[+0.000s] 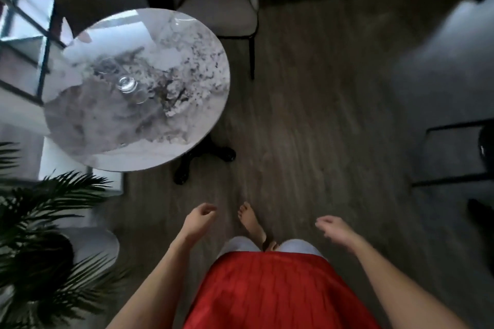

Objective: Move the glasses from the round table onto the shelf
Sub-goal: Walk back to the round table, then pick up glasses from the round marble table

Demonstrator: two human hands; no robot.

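- Looking straight down from head height, the view shows a person's two bare forearms, a red pleated garment [267,294] at the bottom centre and one bare foot [250,218] on a grey-brown wood floor [320,115].
- The left hand [199,218] hangs above the floor and holds nothing, its fingers loosely curled inward.
- The right hand [334,227] is also empty, with relaxed fingers that are slightly blurred.
- The hands are well apart, one on each side of the foot, and both are well away from the table.
- A round table [192,43] with a white-and-grey marble top fills the upper left. Its black pedestal base [203,157] shows below the near right edge.
- The glasses [127,84] stand near the middle of the table top, a little toward its left edge. They are clear and blurred and look like two close together. I cannot tell whether they touch.
- A pale upholstered chair [222,5] with thin black legs sits just beyond the table's far right edge.
- A black frame with pale panes [26,21] lies beyond the table's left edge.
- A dark palm-like plant [53,208] spreads its fronds near the table's near left edge.
- A black metal frame [454,125] stands at the right of the view, well apart from the table.
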